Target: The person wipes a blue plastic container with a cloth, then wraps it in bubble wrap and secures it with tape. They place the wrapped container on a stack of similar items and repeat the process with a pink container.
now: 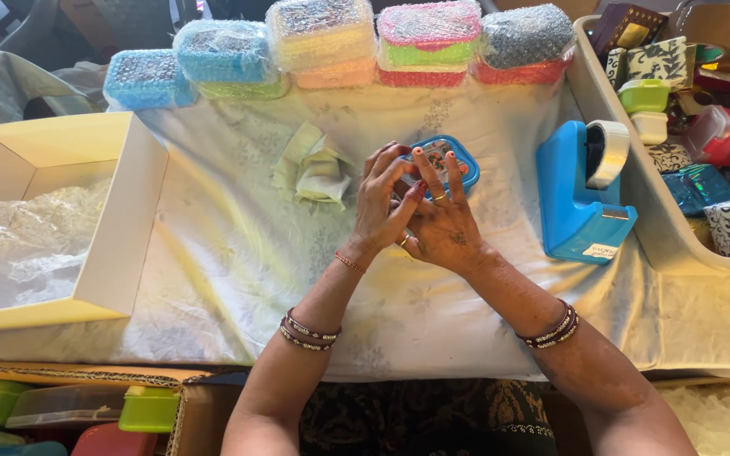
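Both hands [416, 215] closed on one blue box [445, 160], one tape dispenser [580, 198], seemingly five bubble-wrapped bundles [323, 38] behind

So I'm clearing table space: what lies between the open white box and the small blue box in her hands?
In the head view, between the white box and the small blue box: a crumpled pale-green cloth on the tablecloth.

White cloth-covered table [238, 279], open cardboard box [120, 228] at left, grey bin [635, 186] at right, daylight
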